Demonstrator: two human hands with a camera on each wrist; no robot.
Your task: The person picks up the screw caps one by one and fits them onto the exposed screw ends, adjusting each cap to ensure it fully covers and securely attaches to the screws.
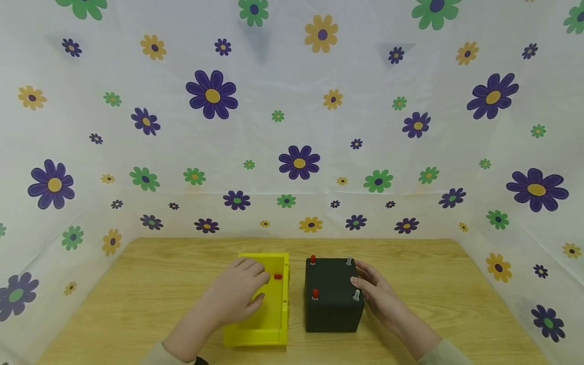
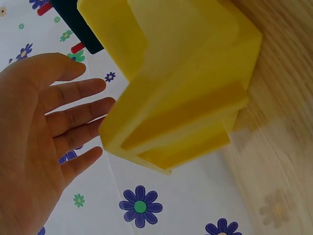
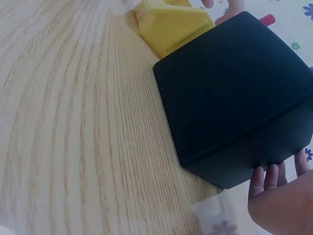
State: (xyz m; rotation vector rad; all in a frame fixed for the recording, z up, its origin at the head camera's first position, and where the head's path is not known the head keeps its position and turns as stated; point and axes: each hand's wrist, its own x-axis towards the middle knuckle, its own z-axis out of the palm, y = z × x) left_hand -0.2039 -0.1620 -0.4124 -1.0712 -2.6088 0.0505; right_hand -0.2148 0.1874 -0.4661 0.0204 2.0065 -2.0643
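Note:
My left hand (image 1: 239, 286) hovers over the yellow bin (image 1: 255, 337), fingers loosely bent and holding nothing; in the left wrist view its fingers overlap the bin's edge. A small red piece (image 1: 278, 277) lies in the bin just beyond the fingertips. To the right stands a black box (image 1: 332, 317) with a post near each top corner. Red caps (image 1: 315, 293) cover the two left posts, while the two right posts (image 1: 357, 295) are bare silver metal. My right hand (image 1: 380, 299) holds the box's right side, thumb on the top edge, fingers against the side.
Bin and box stand side by side on a wood-grain table (image 1: 173, 284), a narrow gap between them. A white flower-printed sheet (image 1: 260, 142) rises behind the table and along both sides.

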